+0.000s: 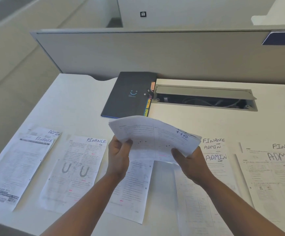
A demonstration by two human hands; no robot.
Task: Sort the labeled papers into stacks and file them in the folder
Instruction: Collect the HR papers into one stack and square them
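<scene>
White sheets cover the near tabletop [80,103], laid face up in a loose row. Both hands are raised above the row's centre holding one sheaf of papers [153,138]; top sheet is marked HR at its right corner.

Left hand [118,156]: fingers closed on the sheaf's lower left edge, thumb on top. Right hand [189,163]: fingers closed on the lower right edge. The sheaf sags between the two grips and its far edge fans out (sheet count not readable).

Step in hand, as judged: gathering or squaring the HR stack, sorting not finished. FINANCE and ADMIN sheets are mixed on the tabletop, so no clean stacks exist for those labels.

Count of visible labels on the tabletop: FINANCE four, ADMIN four. Far left, a FINANCE sheet [15,169] overlaps an ADMIN one; beside it a lone FINANCE sheet with magnet drawings [75,169]; right of the hands, two overlapped clusters. One unlabelled-looking sheet [135,188] lies directly under the sheaf, its top hidden.

Farther back: one dark folder [129,94], closed, coloured tabs along its right edge, touching the partition. One open cable tray [204,97] just beside it.

Next move calls for setting the HR sheaf down on bare tabletop, then pulling like labels together before opening the folder.
</scene>
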